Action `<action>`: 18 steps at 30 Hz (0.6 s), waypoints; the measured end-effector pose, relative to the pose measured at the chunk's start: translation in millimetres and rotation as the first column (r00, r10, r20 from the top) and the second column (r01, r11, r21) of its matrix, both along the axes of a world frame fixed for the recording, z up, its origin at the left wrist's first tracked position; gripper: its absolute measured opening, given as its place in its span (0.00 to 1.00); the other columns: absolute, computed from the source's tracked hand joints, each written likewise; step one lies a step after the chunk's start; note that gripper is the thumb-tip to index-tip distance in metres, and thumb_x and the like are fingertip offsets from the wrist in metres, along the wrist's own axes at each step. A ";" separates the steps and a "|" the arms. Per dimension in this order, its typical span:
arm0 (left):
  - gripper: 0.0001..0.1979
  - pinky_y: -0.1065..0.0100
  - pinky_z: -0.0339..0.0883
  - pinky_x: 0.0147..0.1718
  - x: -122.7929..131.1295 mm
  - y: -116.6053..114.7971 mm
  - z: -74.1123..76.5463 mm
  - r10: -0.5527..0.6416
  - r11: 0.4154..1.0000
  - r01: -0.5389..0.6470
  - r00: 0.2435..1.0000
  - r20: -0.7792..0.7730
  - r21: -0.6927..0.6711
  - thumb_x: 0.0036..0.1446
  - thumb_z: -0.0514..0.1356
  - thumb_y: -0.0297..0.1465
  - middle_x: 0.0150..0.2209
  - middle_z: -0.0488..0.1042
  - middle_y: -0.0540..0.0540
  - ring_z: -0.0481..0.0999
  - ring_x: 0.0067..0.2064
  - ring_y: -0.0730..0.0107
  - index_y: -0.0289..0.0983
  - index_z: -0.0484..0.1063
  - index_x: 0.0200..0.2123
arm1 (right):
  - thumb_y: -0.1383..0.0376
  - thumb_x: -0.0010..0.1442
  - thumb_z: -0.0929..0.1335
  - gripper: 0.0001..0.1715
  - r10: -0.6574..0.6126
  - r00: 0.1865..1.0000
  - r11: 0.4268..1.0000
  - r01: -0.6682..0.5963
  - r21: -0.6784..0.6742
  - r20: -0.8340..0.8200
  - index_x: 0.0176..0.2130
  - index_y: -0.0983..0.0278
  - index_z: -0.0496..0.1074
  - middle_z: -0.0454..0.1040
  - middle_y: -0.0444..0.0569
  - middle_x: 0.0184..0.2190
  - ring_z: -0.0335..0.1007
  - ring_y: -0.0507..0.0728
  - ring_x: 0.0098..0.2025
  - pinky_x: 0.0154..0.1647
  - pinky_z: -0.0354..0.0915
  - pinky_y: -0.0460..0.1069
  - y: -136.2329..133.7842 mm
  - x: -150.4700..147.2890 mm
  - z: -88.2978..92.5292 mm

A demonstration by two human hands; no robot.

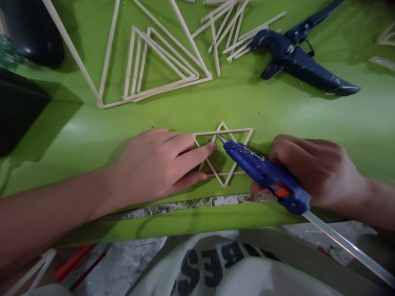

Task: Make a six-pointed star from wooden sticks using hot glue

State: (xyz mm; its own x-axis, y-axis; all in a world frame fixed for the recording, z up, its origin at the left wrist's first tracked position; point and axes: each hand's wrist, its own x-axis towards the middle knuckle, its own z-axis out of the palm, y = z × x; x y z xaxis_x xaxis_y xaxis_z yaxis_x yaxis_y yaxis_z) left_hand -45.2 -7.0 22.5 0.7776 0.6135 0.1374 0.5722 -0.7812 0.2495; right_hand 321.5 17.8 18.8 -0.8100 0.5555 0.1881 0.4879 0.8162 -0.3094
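Observation:
On the green table lies a six-pointed star (230,165) made of two overlapping triangles of thin wooden sticks. My left hand (163,162) rests flat across the star's left side, fingers stretched out, one fingertip on a stick. In my right hand (314,168) is a blue hot glue gun (257,164), the fingers wrapped round its handle. Its metal nozzle is at the upper left crossing of the sticks; whether it touches cannot be told. A clear glue stick (342,240) sticks out of the gun's rear.
Larger stick triangles (157,88) lie beyond my hands, with loose wooden sticks (228,28) beside them. A dark blue hand cutter (304,61) lies at the back right. Dark objects (20,107) stand on the left. A worn strip (197,202) runs along the table's near edge.

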 end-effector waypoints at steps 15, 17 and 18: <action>0.24 0.60 0.61 0.32 -1.4 -0.6 0.1 0.001 1.000 -0.001 1.000 -0.005 0.002 0.89 0.55 0.45 0.38 0.80 0.44 0.79 0.37 0.61 0.34 0.83 0.64 | 0.70 0.79 0.68 0.14 0.065 0.996 0.998 -0.066 0.022 0.054 0.41 0.56 0.63 0.66 0.39 0.29 0.62 0.54 0.24 0.25 0.59 0.54 6.2 -4.2 8.8; 0.23 0.60 0.61 0.32 -1.5 -0.6 0.1 0.002 1.000 -0.002 1.000 -0.005 -0.002 0.88 0.56 0.45 0.39 0.80 0.44 0.79 0.37 0.61 0.35 0.83 0.65 | 0.69 0.80 0.68 0.14 0.051 0.998 0.998 -0.052 0.032 0.043 0.41 0.55 0.62 0.64 0.39 0.28 0.61 0.54 0.24 0.24 0.59 0.55 5.7 -4.4 7.7; 0.23 0.60 0.61 0.33 -1.5 -0.6 0.1 0.002 1.000 -0.002 1.000 -0.007 -0.002 0.88 0.56 0.45 0.39 0.80 0.43 0.79 0.37 0.61 0.35 0.82 0.65 | 0.69 0.80 0.67 0.14 0.045 0.998 0.998 -0.047 0.033 0.038 0.40 0.55 0.62 0.64 0.39 0.28 0.61 0.54 0.24 0.24 0.58 0.55 5.3 -4.4 7.3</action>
